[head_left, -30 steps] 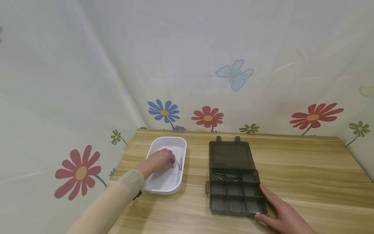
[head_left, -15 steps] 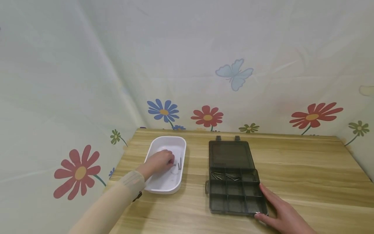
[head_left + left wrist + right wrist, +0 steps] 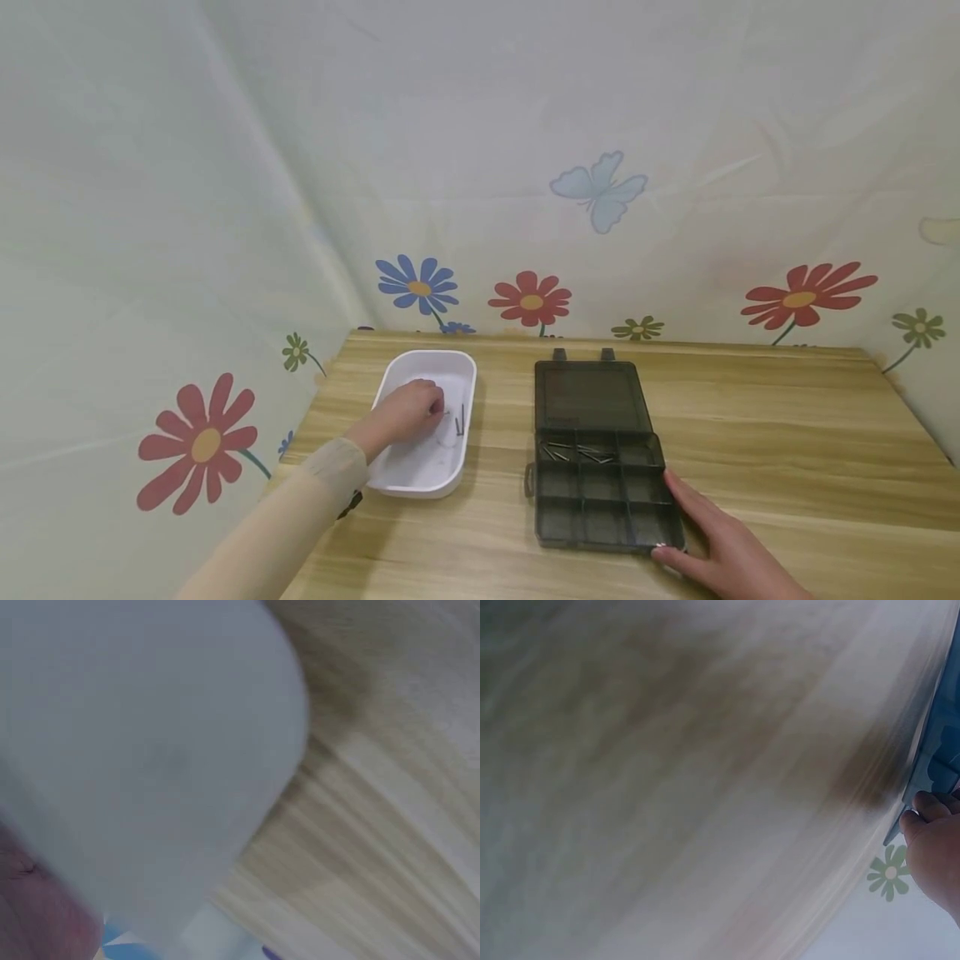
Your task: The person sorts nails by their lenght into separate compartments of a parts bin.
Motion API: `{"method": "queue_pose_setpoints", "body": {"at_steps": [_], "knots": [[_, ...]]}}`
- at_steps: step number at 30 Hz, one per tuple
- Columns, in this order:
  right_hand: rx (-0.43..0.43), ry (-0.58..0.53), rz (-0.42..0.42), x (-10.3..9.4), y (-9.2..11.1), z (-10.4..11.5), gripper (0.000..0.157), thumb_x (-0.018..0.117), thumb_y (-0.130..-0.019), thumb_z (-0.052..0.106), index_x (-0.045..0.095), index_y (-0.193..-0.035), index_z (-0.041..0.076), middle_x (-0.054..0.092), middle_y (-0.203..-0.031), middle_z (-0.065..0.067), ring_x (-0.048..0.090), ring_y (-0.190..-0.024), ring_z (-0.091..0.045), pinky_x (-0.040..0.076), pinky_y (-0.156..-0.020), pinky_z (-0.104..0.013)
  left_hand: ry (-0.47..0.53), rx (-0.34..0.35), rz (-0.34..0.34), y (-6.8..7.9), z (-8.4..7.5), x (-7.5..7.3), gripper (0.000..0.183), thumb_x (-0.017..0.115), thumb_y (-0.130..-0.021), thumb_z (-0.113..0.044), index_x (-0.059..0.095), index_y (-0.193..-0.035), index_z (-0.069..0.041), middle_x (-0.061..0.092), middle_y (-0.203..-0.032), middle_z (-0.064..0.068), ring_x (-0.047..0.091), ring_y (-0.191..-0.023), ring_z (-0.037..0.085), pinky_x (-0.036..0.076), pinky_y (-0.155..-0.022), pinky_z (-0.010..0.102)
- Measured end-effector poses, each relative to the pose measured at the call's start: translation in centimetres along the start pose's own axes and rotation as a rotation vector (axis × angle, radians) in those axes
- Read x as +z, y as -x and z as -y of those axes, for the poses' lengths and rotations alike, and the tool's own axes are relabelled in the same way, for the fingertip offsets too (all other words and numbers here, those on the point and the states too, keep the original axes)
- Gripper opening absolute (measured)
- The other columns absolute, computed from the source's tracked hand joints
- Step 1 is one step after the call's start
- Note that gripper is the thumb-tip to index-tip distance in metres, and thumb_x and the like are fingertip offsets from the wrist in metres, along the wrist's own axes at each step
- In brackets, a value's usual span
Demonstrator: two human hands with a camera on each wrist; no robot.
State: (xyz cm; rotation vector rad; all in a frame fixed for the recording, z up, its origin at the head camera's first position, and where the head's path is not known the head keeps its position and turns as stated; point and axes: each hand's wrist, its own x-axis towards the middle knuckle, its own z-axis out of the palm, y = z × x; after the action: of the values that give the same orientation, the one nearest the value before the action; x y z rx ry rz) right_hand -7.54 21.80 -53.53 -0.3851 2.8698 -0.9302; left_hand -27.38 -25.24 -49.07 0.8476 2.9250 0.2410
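My left hand (image 3: pixel 407 410) reaches into the white tray (image 3: pixel 424 490) in the head view, its fingers curled. A thin metal nail (image 3: pixel 447 412) pokes out from under the fingertips; the rest of it is hidden. Two more nails (image 3: pixel 458 423) lie at the tray's right side. At the dark, see-through compartment box (image 3: pixel 606 507), my right hand (image 3: pixel 723 542) holds the near right corner, thumb on the front edge and a finger along the side. Several nails (image 3: pixel 592 455) lie in the back left and back middle compartments. The left wrist view is mostly tray wall (image 3: pixel 157 765).
The box's lid (image 3: pixel 588 396) lies folded back behind it, two latches toward the back edge of the wooden table (image 3: pixel 787 433). A side latch (image 3: pixel 530 481) sticks out on the left. A flower-printed cloth (image 3: pixel 465 150) hangs behind and to the left.
My left hand has shifted slightly back and left inside the tray, the nail tip at its fingers moving with it. The right hand and the box stay in place.
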Motion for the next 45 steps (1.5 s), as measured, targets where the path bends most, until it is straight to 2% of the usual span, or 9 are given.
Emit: {"method": "queue_pose_setpoints", "body": {"at_steps": [2, 5, 11, 18, 24, 30, 38, 45], "knots": [[0.0, -0.001, 0.003, 0.0, -0.1, 0.1, 0.108, 0.08, -0.087, 0.063, 0.036, -0.165, 0.004, 0.045, -0.162, -0.026, 0.052, -0.142, -0.048, 0.049, -0.106, -0.064, 0.019, -0.003, -0.021, -0.2, -0.3, -0.7, 0.013, 0.077, -0.095, -0.01, 0.068, -0.087, -0.014, 0.062, -0.082, -0.004, 0.059, -0.081, 0.015, 0.055, -0.083, 0.037], [0.021, -0.02, 0.021, -0.2, -0.1, 0.2, 0.109, 0.079, -0.087, 0.065, 0.035, -0.166, 0.004, 0.043, -0.163, -0.027, 0.05, -0.143, -0.05, 0.048, -0.107, -0.064, 0.053, 0.042, -0.066, -0.6, -1.1, -1.9, 0.011, 0.077, -0.095, -0.012, 0.069, -0.088, -0.013, 0.064, -0.083, -0.004, 0.06, -0.081, 0.014, 0.056, -0.081, 0.037], [0.032, -0.032, 0.033, -0.1, -0.1, 0.3, 0.11, 0.079, -0.087, 0.065, 0.034, -0.166, 0.003, 0.042, -0.164, -0.027, 0.048, -0.144, -0.051, 0.047, -0.108, -0.066, 0.14, 0.132, -0.121, -1.4, -3.9, -3.7, 0.008, 0.077, -0.095, -0.011, 0.07, -0.09, -0.013, 0.066, -0.084, -0.005, 0.062, -0.082, 0.012, 0.056, -0.08, 0.033], [0.016, -0.026, 0.015, 0.1, 0.0, 0.1, 0.109, 0.08, -0.087, 0.064, 0.035, -0.166, 0.003, 0.043, -0.163, -0.027, 0.049, -0.143, -0.051, 0.047, -0.108, -0.066, 0.178, 0.193, -0.067, -2.0, -7.8, -4.9, 0.008, 0.075, -0.097, -0.012, 0.071, -0.091, -0.013, 0.069, -0.086, -0.005, 0.065, -0.084, 0.012, 0.058, -0.082, 0.032], [0.007, -0.022, 0.015, 0.1, 0.0, -0.1, 0.108, 0.08, -0.087, 0.063, 0.034, -0.166, 0.004, 0.043, -0.163, -0.027, 0.049, -0.143, -0.051, 0.047, -0.107, -0.065, 0.171, 0.208, -0.002, -2.8, -10.9, -4.5, 0.008, 0.076, -0.097, -0.013, 0.071, -0.09, -0.014, 0.069, -0.087, -0.005, 0.066, -0.087, 0.013, 0.058, -0.083, 0.031], [0.002, -0.02, 0.02, 0.1, -0.1, -0.1, 0.109, 0.079, -0.088, 0.064, 0.033, -0.166, 0.005, 0.042, -0.164, -0.027, 0.049, -0.144, -0.051, 0.048, -0.107, -0.066, 0.138, 0.222, 0.026, -3.4, -13.3, -3.8, 0.009, 0.078, -0.096, -0.015, 0.071, -0.09, -0.016, 0.067, -0.087, -0.007, 0.062, -0.084, 0.009, 0.056, -0.083, 0.026], [-0.021, -0.005, -0.013, 0.1, 0.0, 0.0, 0.106, 0.081, -0.087, 0.062, 0.036, -0.165, 0.004, 0.045, -0.163, -0.025, 0.052, -0.142, -0.047, 0.05, -0.106, -0.063, 0.08, 0.233, 0.032, -4.3, -15.2, -2.4, 0.012, 0.079, -0.095, -0.018, 0.071, -0.088, -0.015, 0.068, -0.087, -0.005, 0.06, -0.082, 0.008, 0.054, -0.077, 0.023], [-0.049, 0.017, -0.05, 0.2, 0.1, -0.1, 0.104, 0.081, -0.088, 0.06, 0.038, -0.165, 0.005, 0.047, -0.162, -0.023, 0.054, -0.141, -0.045, 0.052, -0.103, -0.062, 0.039, 0.164, 0.05, -4.4, -16.6, -1.5, 0.01, 0.08, -0.095, -0.02, 0.072, -0.089, -0.017, 0.065, -0.084, -0.008, 0.057, -0.077, 0.006, 0.052, -0.07, 0.02]]}}
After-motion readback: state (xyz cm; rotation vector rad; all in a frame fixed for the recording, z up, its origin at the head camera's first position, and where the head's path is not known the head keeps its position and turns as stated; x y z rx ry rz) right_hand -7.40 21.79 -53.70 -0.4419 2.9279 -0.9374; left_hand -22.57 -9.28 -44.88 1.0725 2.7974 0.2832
